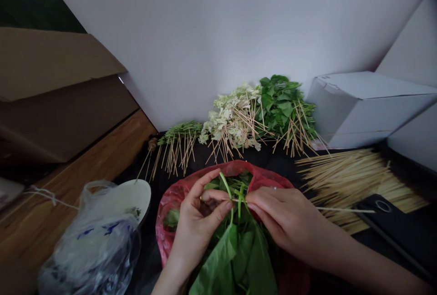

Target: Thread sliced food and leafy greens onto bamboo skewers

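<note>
My left hand (pixel 202 213) pinches the pale green stem of a leafy green (pixel 220 254) between thumb and fingers. My right hand (pixel 285 215) is closed on a thin bamboo skewer (pixel 344 210), whose long end sticks out past the wrist to the right. Between the hands, several stems sit across the skewer near its tip, and their broad leaves hang down in front. Beneath both hands lies an opened red plastic bag (pixel 167 238) full of loose leaves. Some of the fingertips' contact is hidden behind the stems.
Skewered greens (pixel 282 99), pale cabbage-like pieces (pixel 232 108) and green bean-like pieces (pixel 182 131) lie along the wall. Bare skewers (pixel 344 172), a dark phone (pixel 392 226) and a white box (pixel 358 108) are right. A white bowl (pixel 145 190), clear plastic bag (pixel 92 254) and cardboard box (pixel 51 104) are left.
</note>
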### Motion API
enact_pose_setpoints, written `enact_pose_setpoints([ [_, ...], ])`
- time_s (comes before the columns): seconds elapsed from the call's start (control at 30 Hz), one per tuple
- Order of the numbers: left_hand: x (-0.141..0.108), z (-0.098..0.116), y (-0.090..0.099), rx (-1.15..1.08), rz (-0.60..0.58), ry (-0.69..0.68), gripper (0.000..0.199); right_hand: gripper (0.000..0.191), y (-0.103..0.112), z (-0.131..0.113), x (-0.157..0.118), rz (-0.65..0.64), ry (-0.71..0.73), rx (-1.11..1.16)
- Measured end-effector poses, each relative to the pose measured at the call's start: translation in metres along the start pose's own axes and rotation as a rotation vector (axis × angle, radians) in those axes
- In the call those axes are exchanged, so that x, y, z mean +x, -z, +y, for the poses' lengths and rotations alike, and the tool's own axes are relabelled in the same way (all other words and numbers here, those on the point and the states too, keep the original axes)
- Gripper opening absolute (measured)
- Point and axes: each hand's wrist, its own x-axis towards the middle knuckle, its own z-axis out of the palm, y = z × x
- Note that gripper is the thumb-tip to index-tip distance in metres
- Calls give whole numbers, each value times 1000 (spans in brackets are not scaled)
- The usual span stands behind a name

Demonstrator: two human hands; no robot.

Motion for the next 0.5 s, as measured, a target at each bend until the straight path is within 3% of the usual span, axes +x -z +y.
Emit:
enact_pose_setpoints([
  [0.13,-1,2,0,-2,-67,7,54,28,3,3,1,-21,-26,74],
  [0.27,-2,12,11,113,-90,-35,38,17,33,13,3,-45,-7,272],
  [0.4,-1,20,26,402,-23,-163,12,14,61,23,3,-159,57,540],
  [0.5,-1,20,29,717,-201,-232,15,13,63,26,3,-216,75,643],
])
